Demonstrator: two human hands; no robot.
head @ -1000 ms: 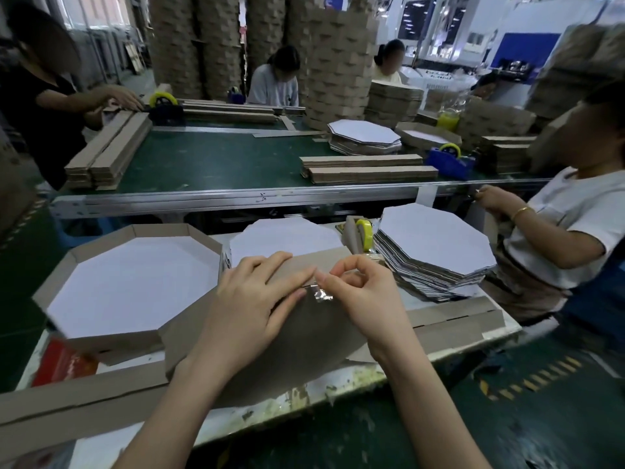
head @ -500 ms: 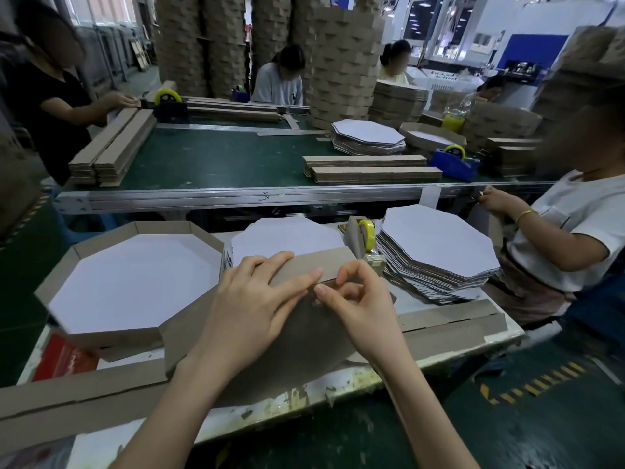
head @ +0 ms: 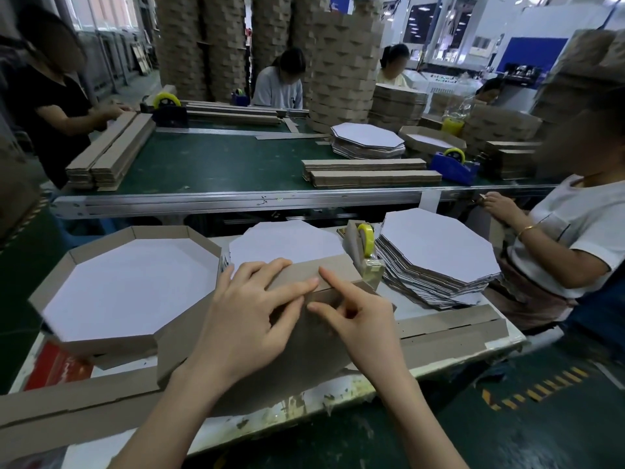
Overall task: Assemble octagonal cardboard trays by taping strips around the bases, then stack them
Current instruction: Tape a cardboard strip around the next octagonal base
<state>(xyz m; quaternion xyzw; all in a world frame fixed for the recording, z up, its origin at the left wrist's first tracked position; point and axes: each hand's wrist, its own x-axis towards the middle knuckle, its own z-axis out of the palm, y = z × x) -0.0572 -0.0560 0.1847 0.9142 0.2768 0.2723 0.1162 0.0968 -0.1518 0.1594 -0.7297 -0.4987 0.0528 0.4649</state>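
A brown cardboard tray (head: pixel 304 353) stands tilted on its side at the table's front edge, its underside facing me. My left hand (head: pixel 247 319) lies flat against it, fingers straight, pressing near the top rim strip (head: pixel 338 269). My right hand (head: pixel 358 319) touches the same rim with its index finger extended and the other fingers loosely bent. A finished octagonal tray (head: pixel 132 286) with a white base sits on the left. A white octagon base (head: pixel 287 245) lies behind the held tray. A tape dispenser (head: pixel 365 255) with a yellow roll stands just right of it.
A tall stack of white octagon bases (head: pixel 439 258) sits at the right. Long cardboard strips (head: pixel 449 330) lie along the front edge. Behind runs a green conveyor (head: pixel 220 167) with strip piles. A seated person (head: pixel 558 245) works close on the right.
My right hand let go of the small tape piece it pinched and now runs its index finger along the rim. My left hand stayed pressed on the tray.
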